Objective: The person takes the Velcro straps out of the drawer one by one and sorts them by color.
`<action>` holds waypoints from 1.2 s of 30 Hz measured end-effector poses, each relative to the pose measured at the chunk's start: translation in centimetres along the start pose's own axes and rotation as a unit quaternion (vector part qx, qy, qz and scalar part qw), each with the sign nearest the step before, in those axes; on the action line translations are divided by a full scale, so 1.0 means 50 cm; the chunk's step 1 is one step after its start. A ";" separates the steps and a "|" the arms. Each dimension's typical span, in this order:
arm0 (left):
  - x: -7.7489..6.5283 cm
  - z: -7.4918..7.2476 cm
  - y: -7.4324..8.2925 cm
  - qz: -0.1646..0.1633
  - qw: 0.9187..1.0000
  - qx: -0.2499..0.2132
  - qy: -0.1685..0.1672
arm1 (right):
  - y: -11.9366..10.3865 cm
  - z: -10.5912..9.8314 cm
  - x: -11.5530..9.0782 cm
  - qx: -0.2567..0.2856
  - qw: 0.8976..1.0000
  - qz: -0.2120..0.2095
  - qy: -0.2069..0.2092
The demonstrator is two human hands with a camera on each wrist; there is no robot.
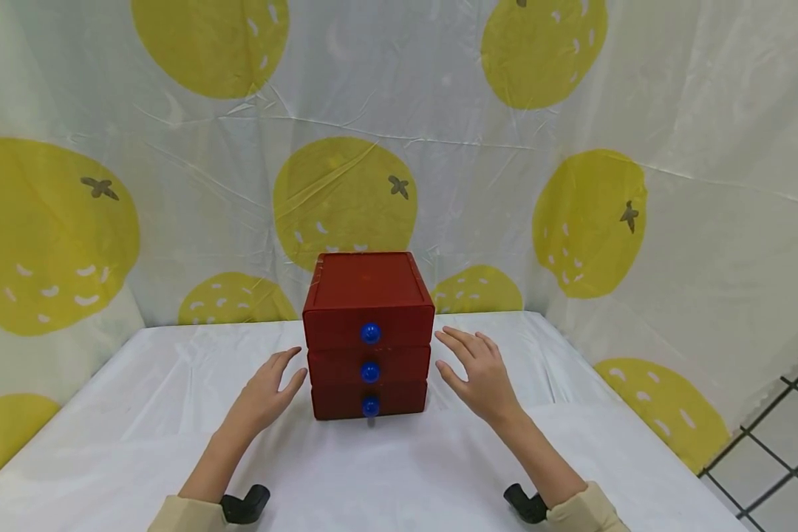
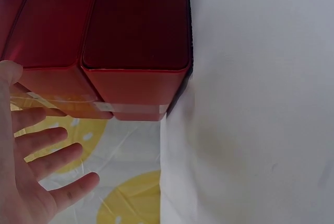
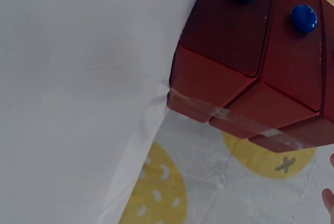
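A red box of three stacked drawers (image 1: 366, 281) stands on the white-covered table, each drawer front bearing a round blue knob (image 1: 370, 333). All the drawers look closed. My left hand (image 1: 264, 391) is held beside the box's left side, its fingers spread and holding nothing. On the other side, my right hand (image 1: 479, 377) hovers near the box's right edge, also with loose, spread fingers and nothing in it. In the left wrist view the left fingers (image 2: 49, 153) are apart from each other near the drawers' side. Only fingertips (image 3: 329, 198) of the right hand show in the right wrist view.
White cloth (image 1: 399, 480) covers the table. Behind it hangs a pale curtain (image 1: 452, 192) printed with large yellow fruit. Clear tape (image 3: 224, 113) runs along the box's side. A black grid rack (image 1: 771, 451) is at the lower right, beyond the table edge.
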State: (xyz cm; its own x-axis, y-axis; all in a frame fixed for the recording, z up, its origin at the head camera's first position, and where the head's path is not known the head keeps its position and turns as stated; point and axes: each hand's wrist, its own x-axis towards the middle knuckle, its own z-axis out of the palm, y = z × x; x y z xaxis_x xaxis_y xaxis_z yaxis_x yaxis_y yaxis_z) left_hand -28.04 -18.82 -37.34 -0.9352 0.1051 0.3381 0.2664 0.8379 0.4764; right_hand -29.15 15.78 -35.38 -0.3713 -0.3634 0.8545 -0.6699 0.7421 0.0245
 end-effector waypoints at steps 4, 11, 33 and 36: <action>-0.002 0.003 0.000 -0.007 1.000 -0.016 -0.009 | -0.005 0.000 0.004 -0.001 1.000 -0.002 -0.009; -0.002 0.010 -0.001 -0.006 0.999 -0.033 -0.004 | -0.011 0.000 0.011 0.000 1.000 -0.015 -0.019; -0.002 0.027 0.017 -0.012 0.998 -0.056 0.038 | -0.027 0.010 0.026 -0.014 0.998 -0.054 -0.001; 0.001 0.032 0.019 0.005 0.995 -0.057 0.078 | -0.031 0.012 0.029 -0.009 0.998 -0.058 0.003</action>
State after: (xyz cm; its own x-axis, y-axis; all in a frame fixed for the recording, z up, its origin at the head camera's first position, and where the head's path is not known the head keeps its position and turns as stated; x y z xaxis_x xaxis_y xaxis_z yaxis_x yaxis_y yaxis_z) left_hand -28.22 -17.16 -38.13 -0.8874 0.0213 0.4606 0.3084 0.7701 0.5584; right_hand -29.04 13.76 -34.51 -0.2885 -0.4446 0.8480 -0.6964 0.7052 0.1329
